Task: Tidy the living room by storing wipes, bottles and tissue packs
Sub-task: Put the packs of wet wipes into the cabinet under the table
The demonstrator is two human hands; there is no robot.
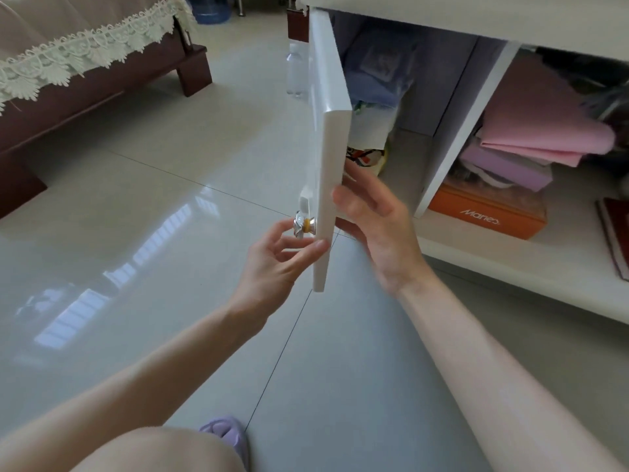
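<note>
A white cabinet door (328, 137) stands open, seen almost edge-on. My left hand (275, 264) is at its outer side, fingers curled round the round metal knob (302, 227) and thumb on the door's lower edge. My right hand (377, 229) is on the inner side, with fingers straight against the door. Inside the left compartment stand a bluish translucent bag (377, 76) and a colourful printed pack (369, 158). A clear plastic bottle (294, 73) stands on the floor behind the door, partly hidden by it.
The right compartment holds folded pink and purple cloths (531, 137) on an orange box (490, 216); a dark red book (616, 236) lies beside them. A sofa with a lace cover (78, 52) is at left. A blue water jug (211, 11) is far back. Glossy tiled floor (136, 206).
</note>
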